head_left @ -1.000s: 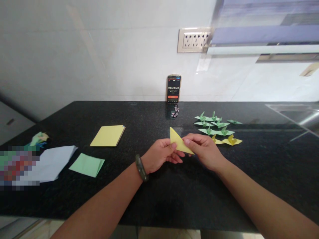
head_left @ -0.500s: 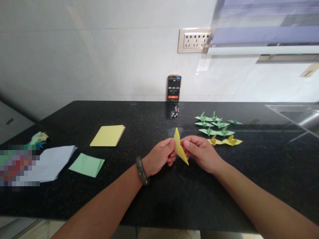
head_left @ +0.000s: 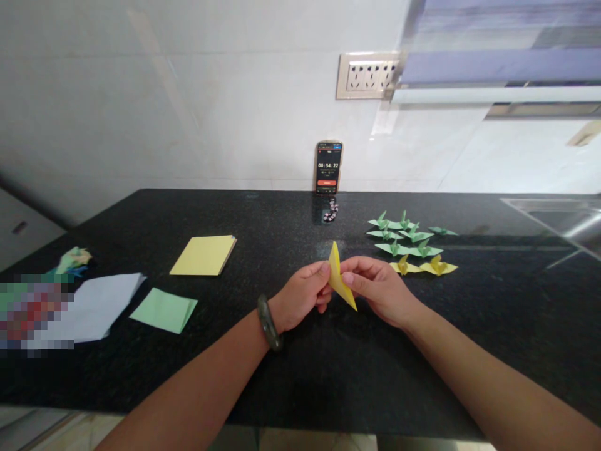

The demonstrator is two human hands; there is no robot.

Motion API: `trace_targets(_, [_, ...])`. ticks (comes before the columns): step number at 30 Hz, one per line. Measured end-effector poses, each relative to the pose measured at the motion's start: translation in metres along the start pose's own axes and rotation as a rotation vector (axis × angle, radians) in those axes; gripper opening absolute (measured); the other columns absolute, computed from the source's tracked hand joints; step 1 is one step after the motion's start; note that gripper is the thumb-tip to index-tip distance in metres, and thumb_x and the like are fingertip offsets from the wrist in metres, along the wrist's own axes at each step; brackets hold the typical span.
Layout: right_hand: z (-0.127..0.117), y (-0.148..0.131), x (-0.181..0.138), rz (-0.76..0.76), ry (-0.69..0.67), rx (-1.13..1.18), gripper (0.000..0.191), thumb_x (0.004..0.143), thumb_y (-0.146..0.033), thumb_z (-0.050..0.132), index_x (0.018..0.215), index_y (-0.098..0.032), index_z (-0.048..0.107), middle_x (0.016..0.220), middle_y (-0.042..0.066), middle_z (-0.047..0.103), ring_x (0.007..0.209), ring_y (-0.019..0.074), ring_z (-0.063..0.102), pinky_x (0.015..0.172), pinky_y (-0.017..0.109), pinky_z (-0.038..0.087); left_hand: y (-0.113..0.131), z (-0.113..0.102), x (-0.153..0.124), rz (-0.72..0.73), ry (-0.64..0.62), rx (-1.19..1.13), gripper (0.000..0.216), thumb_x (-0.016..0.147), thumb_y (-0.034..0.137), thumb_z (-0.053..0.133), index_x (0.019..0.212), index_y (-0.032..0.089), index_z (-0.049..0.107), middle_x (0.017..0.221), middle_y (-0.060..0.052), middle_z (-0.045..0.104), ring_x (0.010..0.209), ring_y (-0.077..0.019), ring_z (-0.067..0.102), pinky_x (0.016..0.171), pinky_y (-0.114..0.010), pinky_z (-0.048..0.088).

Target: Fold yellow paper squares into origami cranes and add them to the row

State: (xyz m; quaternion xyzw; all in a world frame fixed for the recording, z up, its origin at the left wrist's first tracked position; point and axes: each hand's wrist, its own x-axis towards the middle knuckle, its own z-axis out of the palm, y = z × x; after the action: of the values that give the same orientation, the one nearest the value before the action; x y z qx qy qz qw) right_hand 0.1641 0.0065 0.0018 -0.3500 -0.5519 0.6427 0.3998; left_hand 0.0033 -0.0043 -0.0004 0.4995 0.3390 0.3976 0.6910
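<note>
Well out to the left of the left hand lies white paper (head_left: 106, 300); nearer it, a green sheet (head_left: 164, 311), and beyond that a yellow pad (head_left: 201, 255). The left hand (head_left: 300, 299) is nearly closed, thumb and curled fingers pinching a yellow fold (head_left: 339, 280). That fold stands tilted between the two hands, almost edge-on, one tip pointing back towards the person. The right hand (head_left: 382, 290) is loosely curled, its thumb and fingers at the fold's right side; whether they grip it firmly I cannot tell. If the right thumb presses unevenly, the layers could slip and crease off line; a hard pull against the left pinch could tear the thin paper. Just past the right hand sit yellow cranes (head_left: 439, 267), with green cranes (head_left: 422, 249) behind; a careless outward swing of those knuckles could knock the nearest.
</note>
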Motion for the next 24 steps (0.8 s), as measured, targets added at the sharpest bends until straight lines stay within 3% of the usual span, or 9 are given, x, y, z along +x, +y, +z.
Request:
trace_targets(8, [0.001, -0.002, 0.0007, 0.002, -0.008, 0.012, 0.025, 0.066, -0.034, 0.072, 0.081, -0.015, 0.064, 0.068, 0.001, 0.065, 0.056, 0.0088, 0.056, 0.052, 0.021, 0.044, 0.0, 0.0, -0.0002, -0.002, 0.0, 0.013, 0.034, 0.085, 0.045, 0.04, 0.066, 0.017, 0.039, 0.056, 0.006, 0.031, 0.043, -0.0047, 0.028, 0.041, -0.019, 0.032])
trace_targets(16, [-0.0009, -0.0014, -0.0006, -0.031, -0.065, -0.042, 0.021, 0.077, -0.034, 0.062, 0.085, -0.015, 0.063, 0.069, 0.002, 0.065, 0.059, 0.0091, 0.056, 0.055, 0.021, 0.044, -0.0011, -0.0015, 0.0007, 0.002, 0.003, -0.01, 0.032, 0.085, 0.044, 0.039, 0.068, 0.017, 0.041, 0.057, 0.006, 0.032, 0.043, -0.0048, 0.029, 0.041, -0.018, 0.032])
trace_targets(24, [-0.0039, -0.0008, 0.0038, -0.155, 0.078, -0.351, 0.019, 0.07, -0.021, 0.06, 0.088, -0.015, 0.061, 0.067, 0.0, 0.06, 0.057, 0.0105, 0.053, 0.055, 0.024, 0.043, -0.0031, 0.0002, 0.003, 0.016, 0.146, 0.246, 0.034, 0.085, 0.043, 0.035, 0.063, 0.017, 0.039, 0.051, 0.006, 0.035, 0.043, -0.0061, 0.033, 0.043, -0.021, 0.034])
